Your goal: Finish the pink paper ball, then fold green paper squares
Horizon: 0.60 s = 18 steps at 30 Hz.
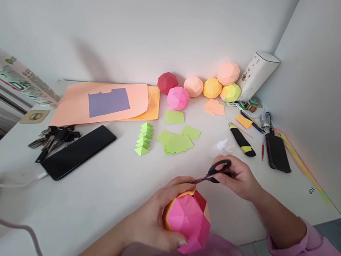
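A faceted paper ball (188,223) in pink, orange and red sits in the grip of my left hand (158,215), close to my body at the desk's front edge. My right hand (240,176) holds black-handled scissors (220,171) by the finger loops. Their blades point left and reach the top of the ball, by my left fingertips. Whether the blade tips go into the paper is hidden by those fingers. Beyond the hands lie green paper squares (177,142) and a row of folded green paper pieces (144,138).
Several finished paper balls (194,86) line the wall. A utility knife (242,139) and a black case (277,152) lie right. Left are a phone (78,152), keys (58,135), a bottle (10,66) and orange sheets (70,102). A white cable (29,234) hangs at lower left.
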### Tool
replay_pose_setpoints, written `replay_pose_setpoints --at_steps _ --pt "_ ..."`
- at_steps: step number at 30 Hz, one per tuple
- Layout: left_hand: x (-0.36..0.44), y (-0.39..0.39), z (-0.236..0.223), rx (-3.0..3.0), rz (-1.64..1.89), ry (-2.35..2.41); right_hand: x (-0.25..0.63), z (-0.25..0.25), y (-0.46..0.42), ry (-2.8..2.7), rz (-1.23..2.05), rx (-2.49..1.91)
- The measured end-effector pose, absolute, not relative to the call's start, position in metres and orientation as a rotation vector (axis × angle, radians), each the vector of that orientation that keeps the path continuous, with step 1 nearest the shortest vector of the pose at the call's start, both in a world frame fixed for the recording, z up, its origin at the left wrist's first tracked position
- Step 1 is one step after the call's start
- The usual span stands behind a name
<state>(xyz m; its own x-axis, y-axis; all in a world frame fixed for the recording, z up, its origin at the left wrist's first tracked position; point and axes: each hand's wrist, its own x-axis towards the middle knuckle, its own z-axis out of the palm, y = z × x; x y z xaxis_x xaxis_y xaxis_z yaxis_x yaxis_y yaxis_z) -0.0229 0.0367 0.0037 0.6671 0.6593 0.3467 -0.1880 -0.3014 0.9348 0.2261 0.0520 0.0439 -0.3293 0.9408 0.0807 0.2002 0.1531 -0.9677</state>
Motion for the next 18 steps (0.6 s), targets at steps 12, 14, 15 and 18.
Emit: replay_pose_setpoints --at_steps 12,14,15,18 --pt "-0.021 0.038 0.009 1.609 0.833 0.281 0.227 0.055 0.054 -2.071 1.039 -0.864" --pt "-0.022 0.038 0.010 1.594 0.845 0.307 0.232 0.058 0.055 -2.012 1.006 -0.862" --pt "-0.022 0.038 0.011 1.583 0.849 0.314 0.235 0.059 0.055 -1.977 0.985 -0.841" --pt "-0.023 0.040 0.015 1.556 0.822 0.299 0.241 0.062 0.052 -1.913 0.955 -0.689"
